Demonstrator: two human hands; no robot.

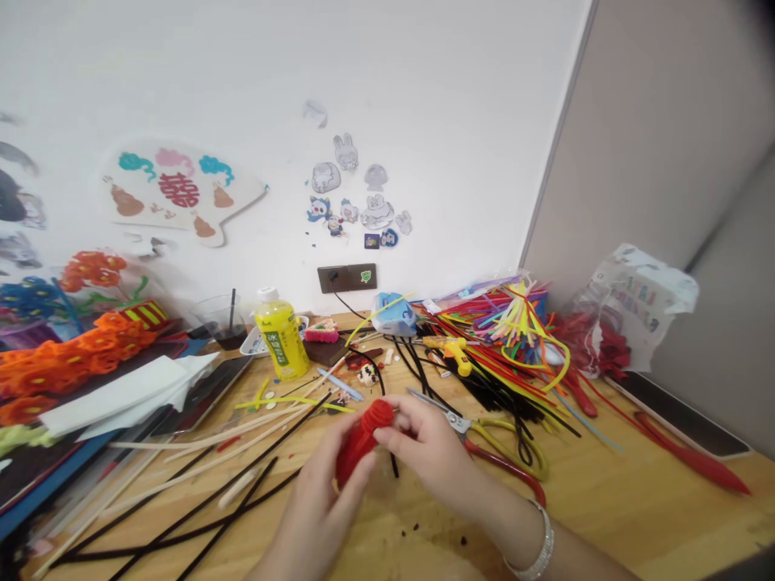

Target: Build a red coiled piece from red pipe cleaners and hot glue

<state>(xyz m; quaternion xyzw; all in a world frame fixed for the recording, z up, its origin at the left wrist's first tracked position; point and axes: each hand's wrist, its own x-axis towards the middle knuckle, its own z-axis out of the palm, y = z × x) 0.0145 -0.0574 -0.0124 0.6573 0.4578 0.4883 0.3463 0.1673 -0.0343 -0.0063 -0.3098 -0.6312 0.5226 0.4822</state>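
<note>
Both my hands meet over the wooden table [617, 508] around a red fuzzy pipe-cleaner piece [366, 436]. My left hand [320, 508] wraps its fingers around the lower end of the red piece. My right hand [433, 456], with a silver bracelet on the wrist, pinches the upper rounded end; a thin black stem hangs down below its fingers. Scissors with yellow handles [484, 432] and red-handled pliers [514, 472] lie just right of my right hand.
A heap of coloured pipe cleaners [502, 339] and a yellow glue gun [451, 349] lie at the back right. A yellow drink bottle [280, 339], a plastic cup [223, 321], orange fuzzy flowers [73, 355] and white paper [121, 391] are at the left. Long black and cream sticks [199, 476] cross the front left.
</note>
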